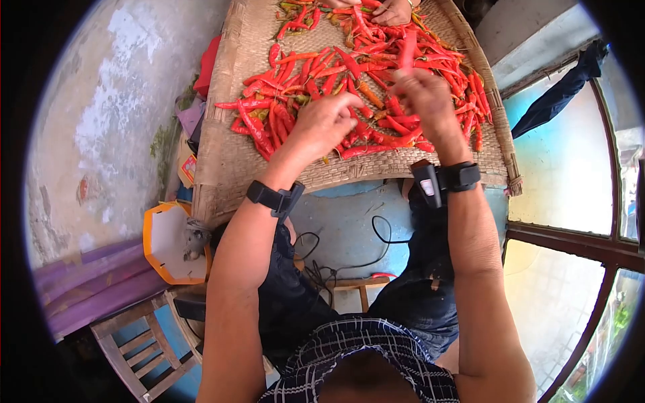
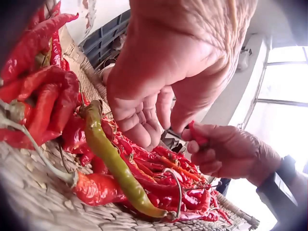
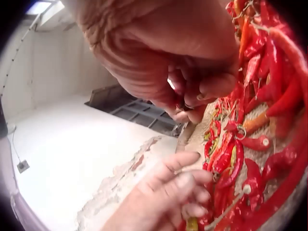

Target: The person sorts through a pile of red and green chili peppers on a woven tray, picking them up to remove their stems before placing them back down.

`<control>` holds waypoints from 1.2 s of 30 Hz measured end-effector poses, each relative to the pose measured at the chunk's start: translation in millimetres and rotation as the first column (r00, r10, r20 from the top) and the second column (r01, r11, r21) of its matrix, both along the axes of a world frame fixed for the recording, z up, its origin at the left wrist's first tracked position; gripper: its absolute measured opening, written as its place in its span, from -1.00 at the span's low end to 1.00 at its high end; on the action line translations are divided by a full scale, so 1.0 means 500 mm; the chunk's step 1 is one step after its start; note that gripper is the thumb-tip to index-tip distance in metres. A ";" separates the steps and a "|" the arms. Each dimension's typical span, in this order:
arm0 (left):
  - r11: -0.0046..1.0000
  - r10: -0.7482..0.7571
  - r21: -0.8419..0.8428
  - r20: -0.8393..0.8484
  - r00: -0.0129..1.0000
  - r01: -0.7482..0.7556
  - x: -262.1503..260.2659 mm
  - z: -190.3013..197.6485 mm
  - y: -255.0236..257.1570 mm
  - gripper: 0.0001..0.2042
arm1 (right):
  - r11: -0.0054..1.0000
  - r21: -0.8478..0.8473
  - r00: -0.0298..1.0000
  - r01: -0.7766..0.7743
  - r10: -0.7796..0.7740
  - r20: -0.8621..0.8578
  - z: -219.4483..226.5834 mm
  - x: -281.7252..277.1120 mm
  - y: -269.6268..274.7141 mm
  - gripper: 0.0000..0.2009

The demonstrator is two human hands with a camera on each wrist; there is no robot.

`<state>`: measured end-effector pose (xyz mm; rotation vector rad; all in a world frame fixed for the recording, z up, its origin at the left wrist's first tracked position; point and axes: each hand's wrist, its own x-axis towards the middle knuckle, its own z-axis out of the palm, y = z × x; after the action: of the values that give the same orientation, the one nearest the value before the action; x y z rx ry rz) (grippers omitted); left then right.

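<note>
1. The right hand [image 1: 424, 101] pinches a red chili [image 1: 407, 50] upright above the woven bamboo tray [image 1: 228, 161], likely to reach its stem.
2. The left hand [image 1: 326, 121] hovers beside it over the chili pile [image 1: 349, 87], fingers loosely curled and holding nothing.

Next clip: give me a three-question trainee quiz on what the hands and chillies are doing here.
1. True or false: the right hand pinches a red chilli.
2. The chillies lie on: A) a metal tray B) a woven mat C) a plate.
3. Fill in: among the red ones, the left wrist view shows one long ____ chilli.

Key: 1 true; 2 B; 3 green.
</note>
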<state>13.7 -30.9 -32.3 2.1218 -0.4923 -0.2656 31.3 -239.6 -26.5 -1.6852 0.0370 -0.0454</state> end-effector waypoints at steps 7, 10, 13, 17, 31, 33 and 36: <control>0.931 -0.217 0.359 0.396 0.892 0.068 -0.027 -0.048 -0.014 -0.73 | 0.715 0.671 0.980 0.197 -0.118 -0.161 -0.014 0.013 -0.059 -0.84; 0.952 -0.199 0.295 0.374 0.906 0.087 -0.021 -0.031 -0.007 -0.79 | 0.989 0.124 0.990 -0.075 0.089 -0.108 -0.013 -0.006 -0.010 -0.76; 0.981 -0.065 0.195 0.341 0.938 -0.003 -0.012 -0.006 -0.005 -0.85 | 0.847 -0.528 0.945 -0.052 0.214 0.249 -0.073 0.005 0.042 -0.76; 0.978 0.193 0.016 0.304 0.933 -0.207 0.008 0.008 0.005 -0.87 | 0.470 -0.882 0.972 -0.041 0.222 0.073 -0.083 0.007 0.083 -0.76; 0.868 0.290 -0.377 -0.145 0.946 -0.324 0.023 0.023 0.036 -0.70 | 0.971 -0.227 0.997 -0.081 0.076 -0.029 0.009 -0.003 0.022 -0.60; 0.891 0.263 -0.342 -0.149 0.953 -0.299 0.022 0.013 0.030 -0.70 | 0.998 0.059 1.000 0.023 -0.023 0.008 0.013 -0.004 -0.002 -0.62; 0.931 0.225 -0.267 -0.121 0.967 -0.250 0.020 -0.013 0.019 -0.72 | 0.834 0.502 0.964 0.228 -0.265 0.003 0.013 0.004 -0.023 -0.58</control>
<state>23.9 -21.2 -39.0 1.8601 -0.2021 -0.1405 33.3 -250.9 -20.1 -1.1473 0.1972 -0.2715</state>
